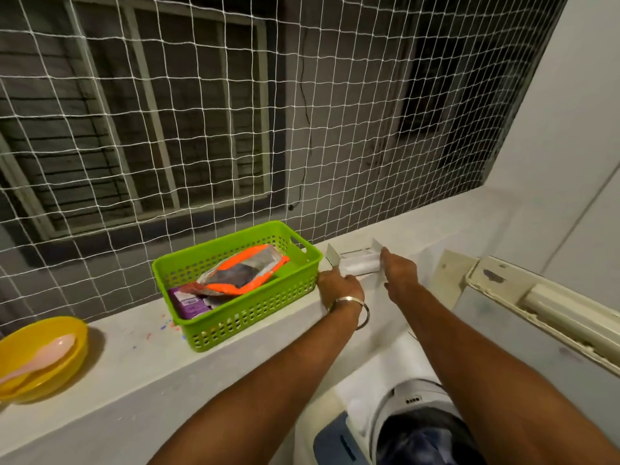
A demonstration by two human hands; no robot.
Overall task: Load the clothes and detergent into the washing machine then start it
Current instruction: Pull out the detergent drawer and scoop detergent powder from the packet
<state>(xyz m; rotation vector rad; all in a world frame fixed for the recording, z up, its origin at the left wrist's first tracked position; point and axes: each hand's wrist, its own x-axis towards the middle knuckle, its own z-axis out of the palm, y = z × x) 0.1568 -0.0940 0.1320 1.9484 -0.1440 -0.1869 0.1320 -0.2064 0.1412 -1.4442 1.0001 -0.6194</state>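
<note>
Two hands reach over a pale ledge that serves as the worktop (141, 370), and the things on it run left to right. At the far left sits a yellow bowl (72, 340) with a pink spoon (40, 359) lying in it. Next comes a green perforated basket (248, 310) holding a purple packet (188, 302) and an orange and silver pouch (248, 273), probably the detergent. Such pouches are soft, light and crinkly, so they are best pinched at a top edge and kept upright if already cut open. The print on both is too blurred to read, and no brand can be made out.

Just right of the basket, the left hand (340, 286), with bangles at its wrist, touches the near left end of a small white box-like tray (355, 265). Its grip cannot be judged because the fingers are hidden. The right hand (399, 270) lies with relaxed, nearly straight fingers against the tray's right end, its grip wide. The tray looks like stiff, smooth, light plastic, easiest taken by its two end walls.

At the lower right the washing machine (392, 404) stands open, with dark clothes (426, 437) already inside the drum.
</note>
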